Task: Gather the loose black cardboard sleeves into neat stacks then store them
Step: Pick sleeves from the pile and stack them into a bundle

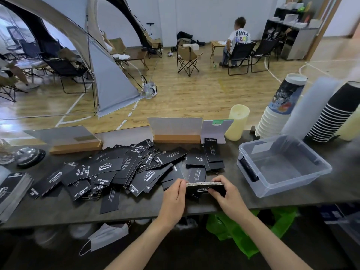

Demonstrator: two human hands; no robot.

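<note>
Starting at the left edge of the desk (58, 215), a gathered stack of sleeves (13, 189) lies slightly fanned, its pale edges showing. Across the middle of the desk the loose black cardboard sleeves (116, 172) sprawl in a heap, overlapping at every angle. Some lie face up with white lettering and others are turned over. They are flat, thin and matte, and look likely to slide on one another.

Right of the heap, near the front edge, the left hand (175, 195) and the right hand (227, 193) hold a small stack (203, 186) upright between them. The left fingers grip its left end, and the right fingers curl over its top and front.

The step in hand appears to be squaring this bundle, and gathering looks barely begun, with most sleeves scattered. The next move probably calls for tapping the edges flush while keeping a firm pinch so nothing fans out. The bundle would then go rightwards to the clear plastic bin (282, 166), which stands open and empty near the right edge.
</note>
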